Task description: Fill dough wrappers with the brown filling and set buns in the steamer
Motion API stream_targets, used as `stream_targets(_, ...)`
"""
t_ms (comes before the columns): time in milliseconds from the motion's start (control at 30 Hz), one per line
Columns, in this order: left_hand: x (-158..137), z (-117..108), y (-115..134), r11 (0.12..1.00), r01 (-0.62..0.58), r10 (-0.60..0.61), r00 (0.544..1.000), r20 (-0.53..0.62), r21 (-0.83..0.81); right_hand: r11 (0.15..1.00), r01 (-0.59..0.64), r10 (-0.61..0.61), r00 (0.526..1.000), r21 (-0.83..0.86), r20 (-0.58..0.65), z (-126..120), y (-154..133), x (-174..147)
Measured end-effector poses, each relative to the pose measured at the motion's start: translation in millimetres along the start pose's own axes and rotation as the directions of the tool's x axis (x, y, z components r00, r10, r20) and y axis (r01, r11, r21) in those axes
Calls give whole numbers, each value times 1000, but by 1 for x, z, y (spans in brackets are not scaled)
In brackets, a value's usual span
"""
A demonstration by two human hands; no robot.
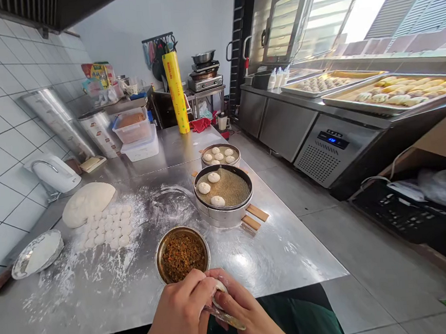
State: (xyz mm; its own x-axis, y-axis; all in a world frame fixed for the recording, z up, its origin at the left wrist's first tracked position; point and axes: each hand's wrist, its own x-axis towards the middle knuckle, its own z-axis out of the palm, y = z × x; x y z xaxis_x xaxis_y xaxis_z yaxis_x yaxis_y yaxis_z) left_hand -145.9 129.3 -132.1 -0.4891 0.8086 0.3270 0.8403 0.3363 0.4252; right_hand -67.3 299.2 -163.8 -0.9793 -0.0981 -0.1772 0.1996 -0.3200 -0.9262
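Close to my body, just past the table's front edge, my left hand (185,306) and my right hand (244,309) meet with fingers closed around a small white dough bun (220,286). Most of the bun is hidden by the fingers. A flat, narrow stick (229,318) is tucked beneath the hands; which one grips it I cannot tell. Right in front stands a metal bowl (159,267) of brown minced filling (183,255). Beyond it, a round steamer (227,218) with a mesh liner bears three shaped buns (204,188).
Floured dough pieces (110,227) lie left, beside a big dough mass (89,203) and a plate of flour (39,253). Another steamer (220,156) of buns stands behind. Plastic boxes (140,145) and a yellow film roll (176,93) are farther back. Trays (393,94) rest on the right counter.
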Motion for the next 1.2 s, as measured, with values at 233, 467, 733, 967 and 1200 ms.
stream_targets(233, 1, -2, 1, 1000, 5, -4, 999, 36, -24, 1000, -14, 13, 999, 21, 35, -3, -9, -5)
stream_targets(467, 3, -1, 0, 1000, 0, 0, 1000, 20, -5, 998, 7, -7, 1000, 66, 1, -1, 3, 0)
stream_targets(733, 1, 0, -1, 999, -32, 32, 999, 15, 10, 998, 42, -41, 999, 36, -32, -2, 3, 1)
stream_targets(967, 2, -2, 3, 998, 20, -21, 1000, -20, -55, 971, -31, 87, 970, 236, -228, 8, 8, 7)
stream_targets(1200, 3, 0, 5, 999, -43, 41, 998, -50, -23, 957, -30, 114, 954, 288, -278, 23, 11, 14)
